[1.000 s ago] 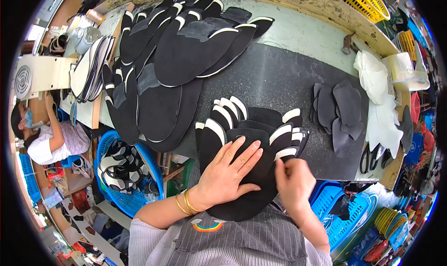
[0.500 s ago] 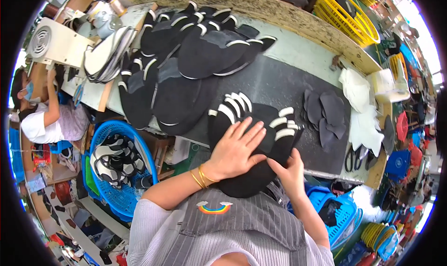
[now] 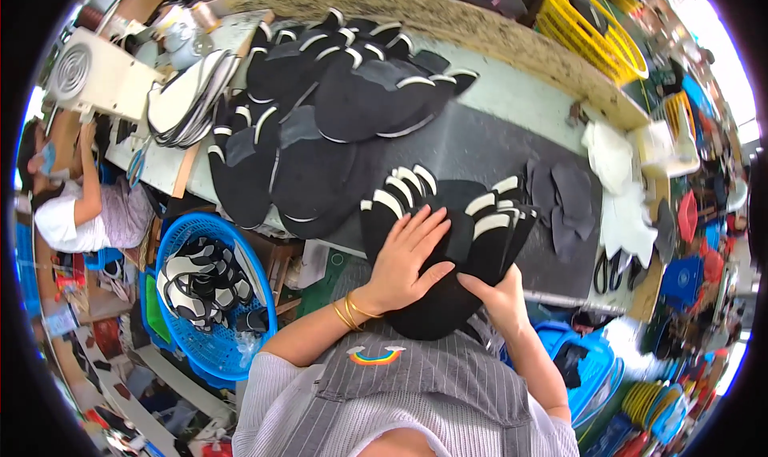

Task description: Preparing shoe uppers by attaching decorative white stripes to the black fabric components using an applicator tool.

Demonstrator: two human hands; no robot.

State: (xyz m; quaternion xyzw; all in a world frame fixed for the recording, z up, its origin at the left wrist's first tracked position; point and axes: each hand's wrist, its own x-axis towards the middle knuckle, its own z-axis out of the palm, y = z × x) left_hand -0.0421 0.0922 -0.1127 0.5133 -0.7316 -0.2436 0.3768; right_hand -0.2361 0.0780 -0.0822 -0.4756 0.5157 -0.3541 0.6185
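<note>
A stack of black fabric shoe uppers (image 3: pixel 428 317), with white strips on their pointed ends, lies at the near edge of the table against my apron. Flat on its left part rests my left hand (image 3: pixel 404 265), fingers stretched out and thumb toward the middle. My right hand (image 3: pixel 502 297) grips the right edge, thumb on top and the other fingers hidden underneath. On that side the layers fan apart. Further left, more black uppers (image 3: pixel 316 173) are spread in overlapping piles. Dark grey cut pieces (image 3: pixel 570 197) lie just right of the stack.
A black mat (image 3: pixel 500 137) covers part of the table; a wooden ledge (image 3: pixel 448 13) bounds the back. Scissors (image 3: pixel 612 271) and white pieces (image 3: pixel 614 157) lie at right. Blue baskets (image 3: pixel 270 297) stand below at both sides. A person (image 3: pixel 96 201) sits far left.
The stack's right side has lifted and its white-tipped layers have spread further apart, with my right hand now gripping the edge. My left hand stays flat on top, in nearly the same place.
</note>
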